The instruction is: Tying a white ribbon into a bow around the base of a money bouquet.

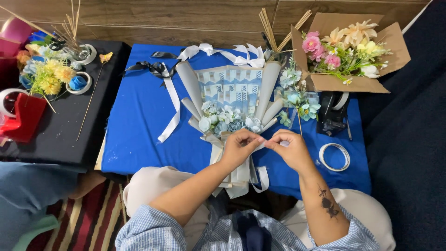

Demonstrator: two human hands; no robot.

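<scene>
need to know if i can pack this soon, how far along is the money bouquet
Mostly built: the folded banknotes are fanned in the grey paper wrap, with pale blue artificial flowers in front. In hand: the left hand and right hand pinch a small piece of something pale at the bouquet's neck, too small to identify. Seemingly left: the white ribbon bow and black ribbon lie loose on the blue cloth.

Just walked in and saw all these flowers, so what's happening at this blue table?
A person seated at the blue-covered table has both hands at the neck of a grey-wrapped bouquet of folded banknotes and pale blue fabric flowers. The left hand and right hand pinch a small pale strip, seemingly tape, between their fingertips. A white tape roll lies beside the right hand.
</scene>
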